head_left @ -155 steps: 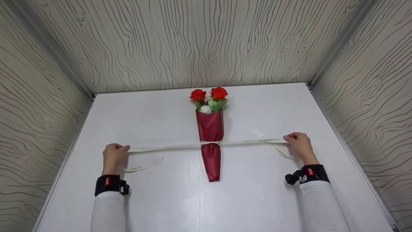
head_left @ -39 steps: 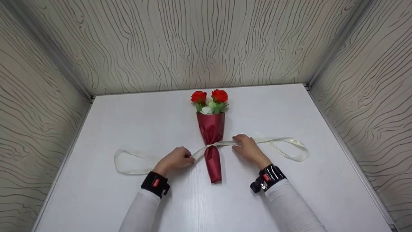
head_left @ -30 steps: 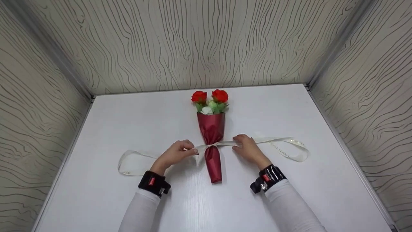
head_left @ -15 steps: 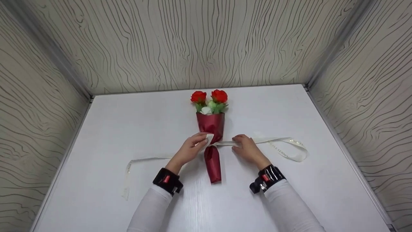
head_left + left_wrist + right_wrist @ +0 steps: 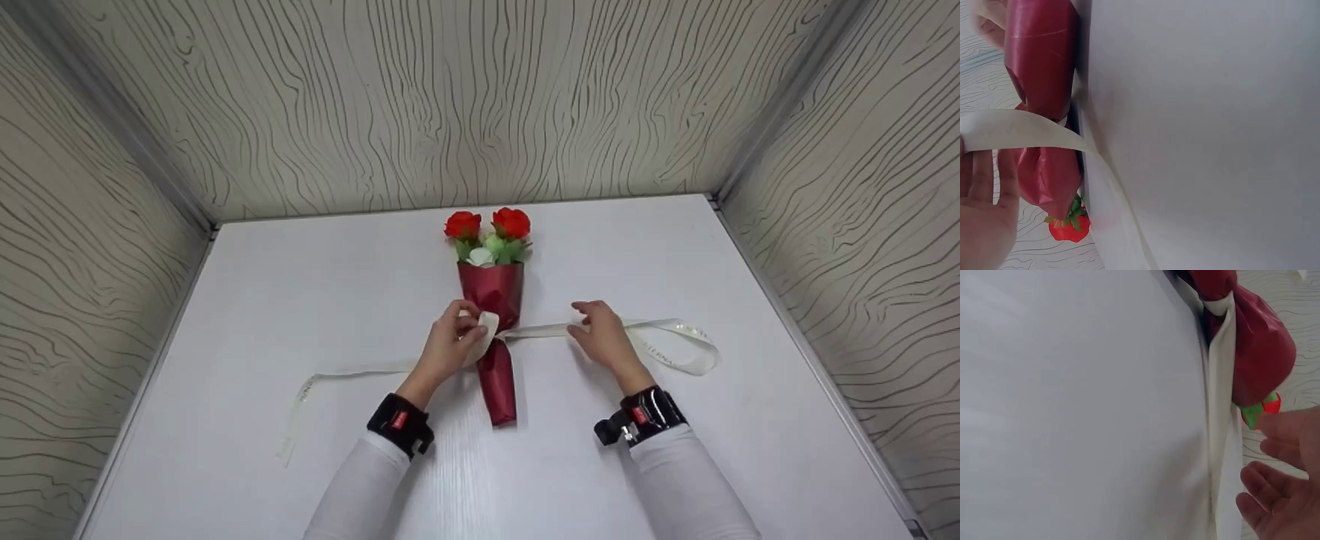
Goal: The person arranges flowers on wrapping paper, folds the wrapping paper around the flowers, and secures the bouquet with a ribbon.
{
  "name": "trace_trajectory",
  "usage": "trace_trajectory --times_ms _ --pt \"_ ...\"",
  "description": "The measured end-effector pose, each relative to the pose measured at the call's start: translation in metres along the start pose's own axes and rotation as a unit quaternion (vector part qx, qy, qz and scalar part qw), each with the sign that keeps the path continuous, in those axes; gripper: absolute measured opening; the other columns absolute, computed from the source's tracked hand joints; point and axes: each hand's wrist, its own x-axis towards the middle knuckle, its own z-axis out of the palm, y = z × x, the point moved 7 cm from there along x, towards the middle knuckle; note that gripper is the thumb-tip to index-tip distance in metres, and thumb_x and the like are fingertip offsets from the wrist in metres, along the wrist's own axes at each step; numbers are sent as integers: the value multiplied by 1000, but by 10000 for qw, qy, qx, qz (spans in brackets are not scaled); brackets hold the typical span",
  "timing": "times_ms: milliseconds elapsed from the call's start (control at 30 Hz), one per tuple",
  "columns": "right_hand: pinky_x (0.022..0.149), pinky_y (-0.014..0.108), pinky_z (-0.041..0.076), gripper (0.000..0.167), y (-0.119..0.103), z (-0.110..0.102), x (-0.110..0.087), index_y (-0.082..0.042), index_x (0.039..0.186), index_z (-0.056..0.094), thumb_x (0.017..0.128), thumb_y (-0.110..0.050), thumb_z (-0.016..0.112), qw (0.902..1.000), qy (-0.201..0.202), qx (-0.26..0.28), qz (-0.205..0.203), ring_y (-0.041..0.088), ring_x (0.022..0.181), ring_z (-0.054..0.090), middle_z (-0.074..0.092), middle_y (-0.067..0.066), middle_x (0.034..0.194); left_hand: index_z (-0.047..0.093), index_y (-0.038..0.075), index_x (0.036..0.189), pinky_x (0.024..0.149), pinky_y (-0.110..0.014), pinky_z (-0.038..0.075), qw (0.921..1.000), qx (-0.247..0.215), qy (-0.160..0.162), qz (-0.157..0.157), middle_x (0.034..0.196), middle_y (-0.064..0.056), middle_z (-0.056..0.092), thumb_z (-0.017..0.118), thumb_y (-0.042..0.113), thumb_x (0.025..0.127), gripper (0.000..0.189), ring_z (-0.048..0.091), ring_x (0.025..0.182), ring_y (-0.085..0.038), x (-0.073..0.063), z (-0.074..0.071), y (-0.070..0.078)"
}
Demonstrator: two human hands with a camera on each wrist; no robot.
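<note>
left fingers (image 5: 466, 324): curled, pinching a folded loop of the ribbon just left of the wrap's tied waist
left hand (image 5: 450, 346): over the tabletop, touching the left edge of the bouquet wrap; wrist view shows ribbon passing across the fingertips
right fingers (image 5: 583, 324): relaxed and spread, tips resting on the right strand of ribbon; no clear grip, wrist view shows them uncurled beside the strand
right hand (image 5: 606, 339): right of the bouquet, near it but apart from the wrap
ribbon (image 5: 540, 330): cream, printed lettering, tied round the narrow part of the wrap; left tail runs out left and bends toward the near left edge; right strand runs right and folds back in a flat loop
bouquet (image 5: 491, 315): mid tabletop, lying flat, dark red paper cone, tip pointing near, blooms pointing far
flowers (image 5: 487, 232): two red blooms, one white, green leaves, at the far end of the cone
wristbands (image 5: 401, 424): black, one on each wrist, white sleeves behind
tabletop (image 5: 300, 285): white, wood-grain walls on left, far, right
</note>
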Motion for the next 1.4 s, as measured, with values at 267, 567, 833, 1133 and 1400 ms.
trace_trajectory --times_ms 267,567,833,1133,1400 --pt "83 50 39 51 56 -48 -14 10 123 43 77 -7 57 9811 129 -734 1786 44 101 48 50 33 110 61 6 100 74 -26 47 9973 478 44 -563 91 -1 63 58 17 86 18 59 84 -9 -5 0 -8" --pt "75 46 45 49 81 -52 -24 7 125 43 79 -9 53 9744 -366 -830 2055 44 102 47 46 32 117 63 5 93 66 -25 46 9980 293 159 -534 85 0 61 59 16 86 13 56 75 -11 -7 -2 -7" --pt "57 34 45 25 87 -50 -24 4 103 58 83 -4 47 9729 -217 -817 2151 32 80 56 59 23 96 62 5 95 56 -24 47 9974 -5 -95 -711 83 -2 60 57 16 87 15 57 67 -14 -10 2 -7" --pt "50 23 47 17 91 -66 -23 5 91 57 85 -8 48 9639 330 499 2596 16 58 63 65 11 70 62 2 96 60 -25 44 9985 122 -123 -514 83 -7 60 56 13 87 15 55 72 -20 -12 1 2" --pt "63 25 51 12 47 -101 1 5 90 54 84 -5 53 9134 1930 2819 2211 18 68 65 62 17 82 64 5 92 67 -25 47 9984 430 -123 -333 83 1 61 58 13 86 11 55 76 -10 -13 -5 6"
